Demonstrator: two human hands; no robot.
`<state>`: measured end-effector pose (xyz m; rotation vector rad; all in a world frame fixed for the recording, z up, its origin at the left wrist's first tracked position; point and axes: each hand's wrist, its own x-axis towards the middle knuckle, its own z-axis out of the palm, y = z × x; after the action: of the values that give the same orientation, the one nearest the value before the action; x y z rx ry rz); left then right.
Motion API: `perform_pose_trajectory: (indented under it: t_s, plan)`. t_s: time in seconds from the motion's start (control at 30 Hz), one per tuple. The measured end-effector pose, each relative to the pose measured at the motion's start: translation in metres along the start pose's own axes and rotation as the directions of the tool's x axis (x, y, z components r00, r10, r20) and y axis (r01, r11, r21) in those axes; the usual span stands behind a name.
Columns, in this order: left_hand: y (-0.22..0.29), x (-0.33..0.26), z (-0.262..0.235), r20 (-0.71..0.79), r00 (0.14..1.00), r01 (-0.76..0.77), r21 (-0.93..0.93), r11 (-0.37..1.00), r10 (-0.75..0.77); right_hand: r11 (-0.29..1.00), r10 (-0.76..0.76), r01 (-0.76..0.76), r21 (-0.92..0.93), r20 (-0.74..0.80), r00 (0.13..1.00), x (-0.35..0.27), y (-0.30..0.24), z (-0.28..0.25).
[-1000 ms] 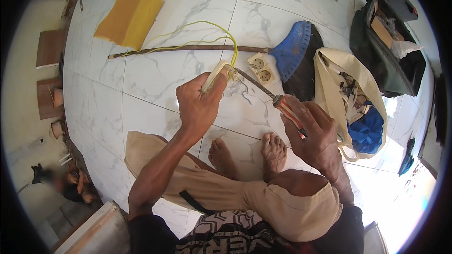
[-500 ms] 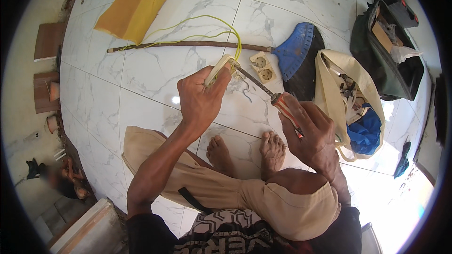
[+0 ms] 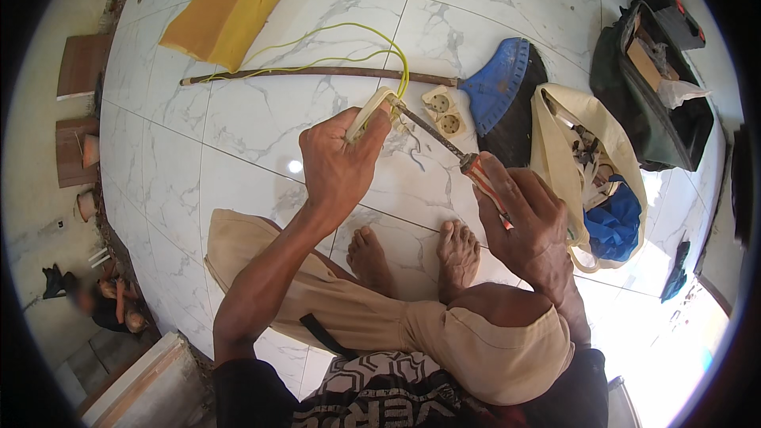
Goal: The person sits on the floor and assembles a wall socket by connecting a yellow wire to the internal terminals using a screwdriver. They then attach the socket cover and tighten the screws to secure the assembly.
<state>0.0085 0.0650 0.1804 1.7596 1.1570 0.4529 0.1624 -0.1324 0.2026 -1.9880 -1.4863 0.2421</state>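
Note:
My left hand (image 3: 342, 157) grips a cream plastic socket housing (image 3: 369, 115), held up above the tiled floor. Yellow-green wire (image 3: 406, 71) runs from it in loops over the floor. In my right hand (image 3: 527, 218) is a screwdriver (image 3: 432, 133) with a red-and-white handle. Its dark shaft slants up to the left, and the tip meets the housing's edge by my left thumb; the exact contact point is too small to make out. A cream double socket insert (image 3: 444, 112) lies on the floor just beyond the shaft, with short loose wires (image 3: 416, 154) nearby.
A blue broom (image 3: 495, 87) with a long brown handle lies across the floor. At the right are a cream cloth bag (image 3: 547, 143) and a dark tool bag (image 3: 650, 111). A yellow folded sheet (image 3: 226, 12) lies far left. Another person (image 3: 119, 305) sits at the left edge.
My right hand and the screwdriver have shifted very slightly, the tip staying at the housing. My left hand keeps its hold almost unmoved.

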Motion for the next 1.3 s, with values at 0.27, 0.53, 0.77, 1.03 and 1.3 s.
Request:
perform_pose_trajectory:
  t_s: [0.27,0.53,0.77,1.03,1.3]
  plan:
    - [0.001,0.002,-0.001,-0.001,1.000,-0.020,0.026,0.999,0.020,0.984,-0.125,0.120,-0.135,-0.030,0.992,0.001,0.010,0.001]
    - [0.001,0.000,0.002,-0.031,0.993,-0.109,0.167,0.980,0.115,0.983,0.053,-0.061,0.171,0.049,0.997,0.007,0.005,0.003]
    - [-0.008,0.003,0.000,-0.035,0.959,-0.260,0.273,0.926,0.280,0.737,0.368,-0.443,0.511,0.247,0.896,0.001,0.011,0.010]
    - [-0.004,0.003,-0.001,-0.011,0.971,-0.222,0.346,0.911,0.240,0.985,-0.038,0.063,0.159,-0.158,0.987,-0.013,0.017,0.041]
    - [-0.014,0.004,0.000,-0.051,0.945,-0.289,0.333,0.898,0.323,0.206,0.480,-0.657,0.726,0.510,0.714,0.002,0.010,0.014]
